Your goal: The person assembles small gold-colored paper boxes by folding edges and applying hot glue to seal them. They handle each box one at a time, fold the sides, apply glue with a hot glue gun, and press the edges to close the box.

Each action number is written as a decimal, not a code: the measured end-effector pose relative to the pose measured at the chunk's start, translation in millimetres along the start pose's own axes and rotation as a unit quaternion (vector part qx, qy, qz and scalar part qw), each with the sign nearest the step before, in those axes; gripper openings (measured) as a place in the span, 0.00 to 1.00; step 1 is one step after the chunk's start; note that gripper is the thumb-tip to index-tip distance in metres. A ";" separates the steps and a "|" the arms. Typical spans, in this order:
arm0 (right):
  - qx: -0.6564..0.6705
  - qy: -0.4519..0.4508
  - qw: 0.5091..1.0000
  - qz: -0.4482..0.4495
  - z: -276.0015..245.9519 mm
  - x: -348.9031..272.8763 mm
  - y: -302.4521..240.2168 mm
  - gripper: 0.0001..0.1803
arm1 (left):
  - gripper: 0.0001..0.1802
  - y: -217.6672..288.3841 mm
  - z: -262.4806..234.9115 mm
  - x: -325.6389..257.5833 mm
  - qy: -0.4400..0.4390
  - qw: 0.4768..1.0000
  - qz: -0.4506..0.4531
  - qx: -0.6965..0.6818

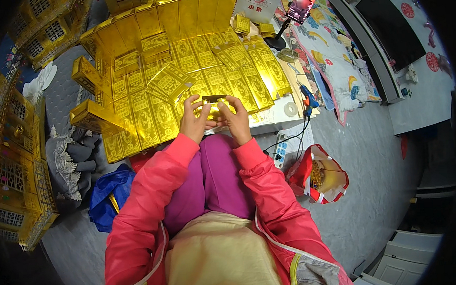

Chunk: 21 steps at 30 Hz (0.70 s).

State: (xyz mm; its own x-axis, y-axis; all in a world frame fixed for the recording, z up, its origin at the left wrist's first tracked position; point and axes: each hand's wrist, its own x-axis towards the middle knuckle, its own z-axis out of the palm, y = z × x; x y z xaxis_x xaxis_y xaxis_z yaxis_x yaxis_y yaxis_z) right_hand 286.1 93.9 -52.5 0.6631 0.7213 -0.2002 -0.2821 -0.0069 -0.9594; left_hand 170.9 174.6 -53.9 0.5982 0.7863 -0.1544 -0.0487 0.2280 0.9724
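Observation:
Close above my knees, both hands hold a small gold foil paper box (213,108) whose dark open end faces away from me. My left hand (194,117) grips its left side, with the thumb on the near face. Gripping the right side, my right hand (236,119) has its thumb there too. Beyond the hands, rows of flat gold boxes (165,116) with embossed patterns cover the table. A few loose gold foil sheets (170,83) lie askew on top of them. A row of upright gold boxes (147,23) stands along the back like a wall.
Right of the gold boxes are a phone (301,5) on a stand, a tape roll (290,109) and a blue glue gun (308,97) with its cable. A power strip (280,151) and a red bag (340,180) are lower right. Gold lattice structures (18,171) and a blue bag (103,194) stand left.

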 end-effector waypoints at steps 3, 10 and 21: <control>0.005 0.001 1.000 -0.007 0.7 -1.4 -0.4 0.25 | 0.27 -2.8 11.6 1.3 0.056 0.997 -0.012 -0.043; 0.037 0.005 0.999 0.000 -3.8 -3.4 1.1 0.22 | 0.21 -12.4 2.8 -8.1 0.026 0.998 0.050 -0.004; 0.073 -0.015 0.996 -0.048 -4.0 -4.0 4.7 0.19 | 0.18 -18.9 -4.5 -0.8 0.001 0.995 0.084 0.059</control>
State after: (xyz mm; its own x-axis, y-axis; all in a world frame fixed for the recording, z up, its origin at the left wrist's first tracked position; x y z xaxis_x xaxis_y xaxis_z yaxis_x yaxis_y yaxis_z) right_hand 284.9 88.3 -57.0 0.6711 0.7344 -0.1014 -0.3182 0.1618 -0.9341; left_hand 167.7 172.2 -73.0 0.5884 0.8084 0.0128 -0.0546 0.0239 0.9982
